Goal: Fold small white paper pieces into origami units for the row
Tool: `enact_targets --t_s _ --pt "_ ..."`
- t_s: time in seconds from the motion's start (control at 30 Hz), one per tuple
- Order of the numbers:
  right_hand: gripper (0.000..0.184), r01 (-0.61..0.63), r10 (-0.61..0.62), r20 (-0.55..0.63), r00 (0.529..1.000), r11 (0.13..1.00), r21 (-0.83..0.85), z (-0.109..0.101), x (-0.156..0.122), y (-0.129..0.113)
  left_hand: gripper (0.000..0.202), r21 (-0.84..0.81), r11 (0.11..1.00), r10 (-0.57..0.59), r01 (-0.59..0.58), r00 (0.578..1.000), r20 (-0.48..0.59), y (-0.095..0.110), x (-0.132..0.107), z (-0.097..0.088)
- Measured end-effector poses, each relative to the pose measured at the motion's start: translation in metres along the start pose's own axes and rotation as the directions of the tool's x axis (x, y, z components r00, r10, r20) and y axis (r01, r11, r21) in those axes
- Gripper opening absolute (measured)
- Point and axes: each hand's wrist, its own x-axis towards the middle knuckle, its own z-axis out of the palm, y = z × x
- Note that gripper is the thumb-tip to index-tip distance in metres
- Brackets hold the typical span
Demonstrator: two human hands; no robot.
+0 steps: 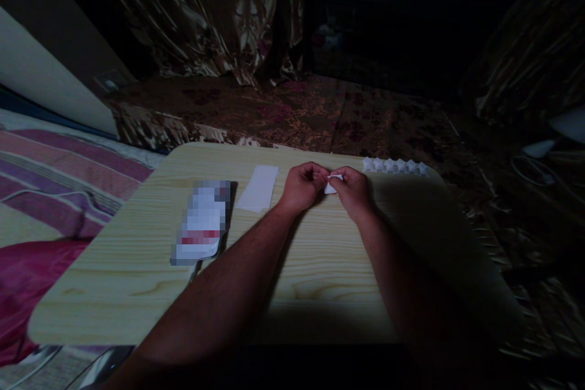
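Observation:
Both my hands meet over the far middle of a light wooden table (137, 280). My left hand (302, 187) and my right hand (353, 193) are closed, pinching a small white folded paper piece (333, 184) between their fingertips. Left of my hands a white paper strip (258, 187) lies flat on the table. At the table's far right edge sits a row of several small white folded paper pieces (395, 166).
A blurred white and red item (202, 222) lies on the table's left part. A striped pink cloth (55, 183) spreads to the left. Dark patterned fabric (274, 109) and shiny curtains (201, 6) lie beyond the table. The right side is dark.

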Motion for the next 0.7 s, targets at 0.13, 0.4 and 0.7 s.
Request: enact_targets --t_s 0.13,0.4,0.7 --pt "0.015 -0.005 0.005 -0.013 1.0 1.0 0.024 0.0002 0.0004 -0.0014 0.011 -0.009 1.0 0.012 -0.012 1.0 0.014 -0.0013 -0.0001 -0.0001" --pt "0.02 -0.057 0.054 0.043 0.998 0.995 0.087 0.0016 0.0016 0.0024 0.012 -0.01 1.0 0.016 -0.016 0.999 -0.03 -0.0007 0.001 -0.001" --pt "0.012 -0.071 0.059 0.119 0.991 0.993 0.095 -0.001 0.0002 -0.0033 0.015 -0.048 0.999 -0.001 -0.005 0.994 -0.111 0.0019 0.0009 -0.0009"
